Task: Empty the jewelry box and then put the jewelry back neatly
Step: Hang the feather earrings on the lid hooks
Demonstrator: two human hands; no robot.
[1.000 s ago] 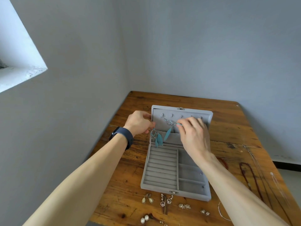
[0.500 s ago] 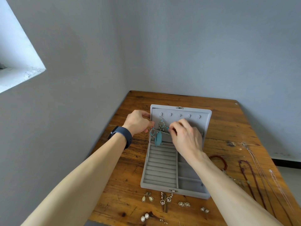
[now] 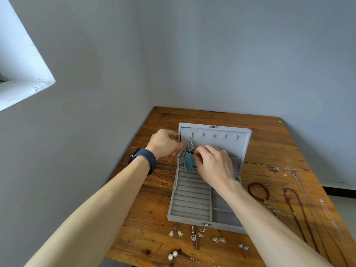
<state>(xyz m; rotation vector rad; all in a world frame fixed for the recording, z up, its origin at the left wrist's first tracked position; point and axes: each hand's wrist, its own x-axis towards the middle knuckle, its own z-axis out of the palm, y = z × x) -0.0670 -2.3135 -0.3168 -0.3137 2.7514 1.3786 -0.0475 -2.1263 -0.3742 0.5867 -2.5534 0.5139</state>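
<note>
Hanging earrings (image 3: 187, 155) on the open box (image 3: 227, 143) lid's leftmost hook, my right hand (image 3: 213, 166) pinches a teal feather while my left hand (image 3: 163, 144) pinches the lid's edge. I judge them feather-light, floppy, tangle-prone — best gripped by the wire hook.

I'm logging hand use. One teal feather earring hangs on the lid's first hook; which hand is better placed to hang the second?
Probably the left hand: it holds the second teal feather earring beside the grey velvet lid's hooks, while the right hand handles the hung earring's feather.
</note>
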